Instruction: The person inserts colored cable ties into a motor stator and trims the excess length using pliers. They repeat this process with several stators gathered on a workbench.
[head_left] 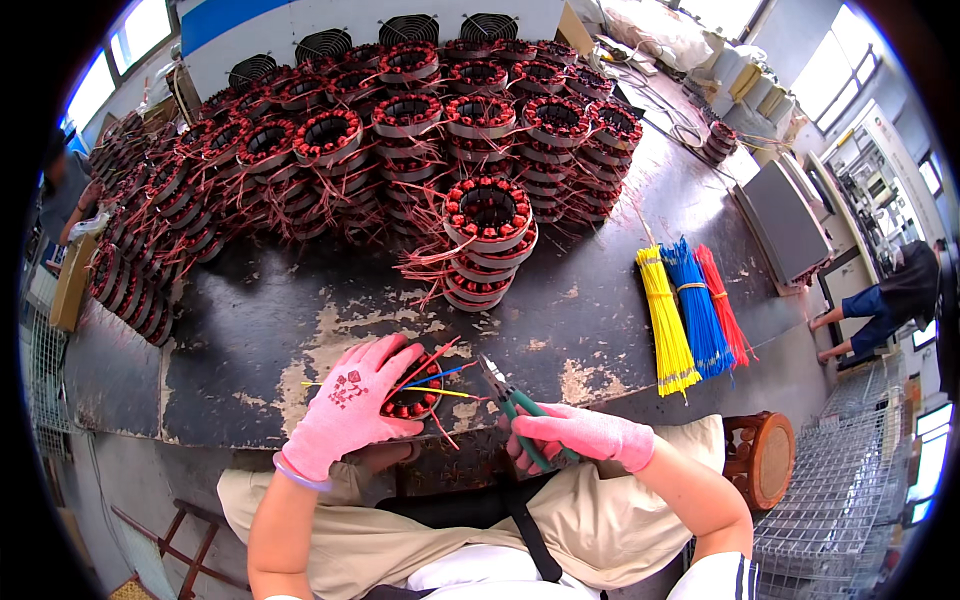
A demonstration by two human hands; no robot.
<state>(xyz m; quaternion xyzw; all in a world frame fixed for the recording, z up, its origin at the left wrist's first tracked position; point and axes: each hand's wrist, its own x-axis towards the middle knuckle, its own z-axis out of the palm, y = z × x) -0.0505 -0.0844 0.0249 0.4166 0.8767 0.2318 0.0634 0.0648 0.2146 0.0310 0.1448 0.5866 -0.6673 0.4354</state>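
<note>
My left hand [352,400], in a pink glove, grips a motor stator [408,408] at the table's near edge, with the palm and fingers covering its left part. Red copper windings show inside that ring. A blue wire [440,376], a yellow wire [443,392] and red leads stick out of it to the right. In my right hand [575,436], also gloved, I hold pliers [507,393] with green handles closed in my fingers. Their metal jaws point up and left, just right of the wire ends and apart from them.
Beyond my hands stands a short stack of stators [488,215]; many taller stacks [409,112] fill the back. Bundles of yellow [665,320], blue [698,310] and red wires [724,305] lie to the right. A wooden stool [770,460] stands beside my leg. Another person [890,295] is far right.
</note>
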